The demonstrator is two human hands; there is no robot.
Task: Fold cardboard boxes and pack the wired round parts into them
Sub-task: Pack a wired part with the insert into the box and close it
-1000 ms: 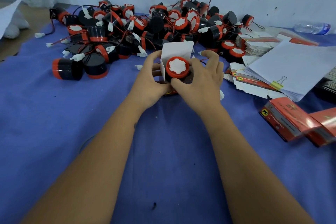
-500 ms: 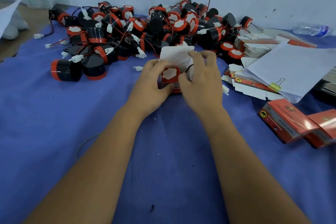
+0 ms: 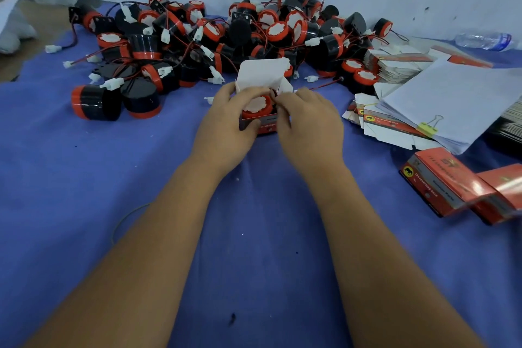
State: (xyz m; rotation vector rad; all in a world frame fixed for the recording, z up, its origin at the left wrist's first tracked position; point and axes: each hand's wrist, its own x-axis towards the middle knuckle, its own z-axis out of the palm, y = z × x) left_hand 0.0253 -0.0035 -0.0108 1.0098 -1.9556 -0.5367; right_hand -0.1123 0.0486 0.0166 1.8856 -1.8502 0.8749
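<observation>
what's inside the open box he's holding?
One wired round part, its red rim and white face showing at the mouth of the box. Its black body and the box floor are hidden by the walls and both hands.

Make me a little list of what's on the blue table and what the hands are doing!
left hand: grips the small box
right hand: fingers curled at the box's open top, seems to tuck the wire in
round part: sits inside the box, red rim and white face up
box lid: open, standing up
pile of round parts: behind the box, wires tangled
flat boxes: stacked at right
folded red boxes: lying near right edge
papers: held by a yellow clip
water bottle: lying far right
</observation>
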